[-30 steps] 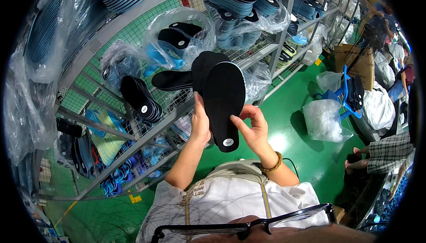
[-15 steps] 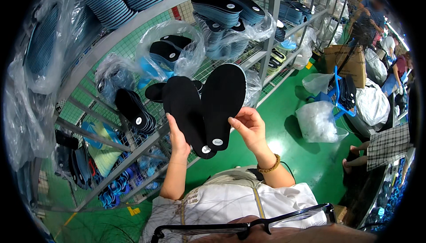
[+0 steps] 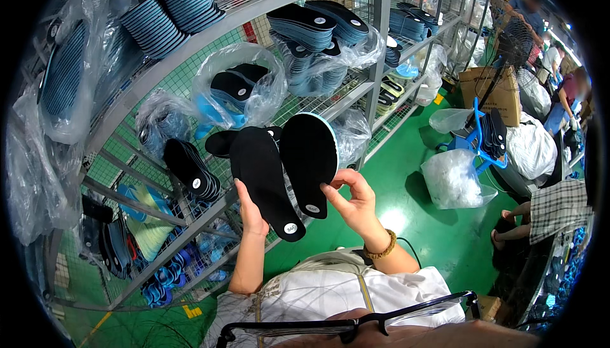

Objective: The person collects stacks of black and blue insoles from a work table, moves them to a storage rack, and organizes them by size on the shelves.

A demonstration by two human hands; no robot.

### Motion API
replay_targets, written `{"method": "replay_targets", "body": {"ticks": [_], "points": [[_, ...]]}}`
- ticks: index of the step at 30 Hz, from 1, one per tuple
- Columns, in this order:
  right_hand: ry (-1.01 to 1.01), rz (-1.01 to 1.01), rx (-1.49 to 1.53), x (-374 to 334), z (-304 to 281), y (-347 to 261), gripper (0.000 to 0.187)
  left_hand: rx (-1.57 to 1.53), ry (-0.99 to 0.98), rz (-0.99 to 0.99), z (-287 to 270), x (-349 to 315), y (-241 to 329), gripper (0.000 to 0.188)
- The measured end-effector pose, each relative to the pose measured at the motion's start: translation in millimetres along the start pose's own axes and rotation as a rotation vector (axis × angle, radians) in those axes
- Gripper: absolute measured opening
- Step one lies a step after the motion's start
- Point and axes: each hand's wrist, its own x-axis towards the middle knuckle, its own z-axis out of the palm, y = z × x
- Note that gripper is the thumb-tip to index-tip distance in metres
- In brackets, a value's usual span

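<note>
Green floor (image 3: pixel 438 233) under grey wire shelving (image 3: pixel 356 100) stacked with insoles (image 3: pixel 305 27)

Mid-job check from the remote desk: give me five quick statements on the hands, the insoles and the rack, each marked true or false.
1. Each hand holds one black insole. True: the left hand holds the left insole, and the right hand holds the right insole.
2. Both insoles lie flat on the floor. False: they are held up in front of the metal rack.
3. The right wrist bears a beaded bracelet. True.
4. The floor is red. False: it is green.
5. The rack's shelves are bare. False: they carry stacks of insoles, some in clear plastic bags.
</note>
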Motion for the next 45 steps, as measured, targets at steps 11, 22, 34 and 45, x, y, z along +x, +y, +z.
{"method": "replay_targets", "body": {"ticks": [11,22,34,45], "points": [[0.161,-0.400,-0.313,0,-6,-14,0.035,-0.003,-0.036,-0.004,-5,-2,-5,0.065],[0.180,-0.413,-0.315,-2,-9,-11,0.035,0.006,-0.047,0.005,-4,-9,-7,0.066],[0.141,0.389,0.457,6,-8,4,0.023,-0.383,-0.157,0.018,-7,-16,1,0.054],[-0.020,0.518,0.639,28,-17,54,0.021,-0.220,0.043,0.184,-17,-26,15,0.058]]}}
